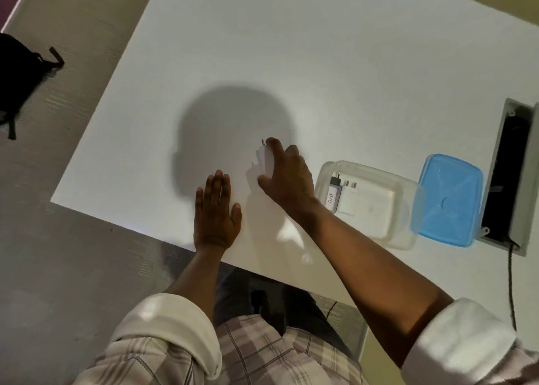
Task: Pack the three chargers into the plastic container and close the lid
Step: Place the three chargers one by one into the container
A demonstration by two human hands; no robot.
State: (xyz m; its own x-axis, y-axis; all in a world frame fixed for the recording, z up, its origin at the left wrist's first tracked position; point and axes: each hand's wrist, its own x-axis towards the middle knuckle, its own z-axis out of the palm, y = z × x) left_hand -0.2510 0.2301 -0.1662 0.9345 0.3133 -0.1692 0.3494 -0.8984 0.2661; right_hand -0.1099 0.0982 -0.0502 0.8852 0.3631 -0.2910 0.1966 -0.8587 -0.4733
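Step in hand: picking up the third charger [264,159]; two chargers already lie inside the clear plastic container [408,233], so this looks like the last one to pack
Third charger: a small white plug-in block on the white table [262,49], just left of the container, its metal prongs pointing away from the person
Right hand [287,177]: reaches forward and to the left across the body, palm down, fingers curled over the top and far side of the white charger, thumb at its near end; it appears to be clasping the charger, though whether the charger is off the table yet cannot be told
Left hand [217,215]: lies flat on the table near its front edge, palm down, fingers spread a little, grasping nothing, just beside the right hand
Container contents: a grey charger with a label [332,193] and a larger white charger [366,206], side by side against the left wall, with bare floor to their right
Blue lid [450,201]: rests on the table to the right of the container, its near-left edge overlapping the container's rim
Next move calls for: likely carrying the charger right, over the near wall, and setting it down in the free space beside the other two; then fetching the lid and pressing it on
Possible snag: the prongs could catch on the rim
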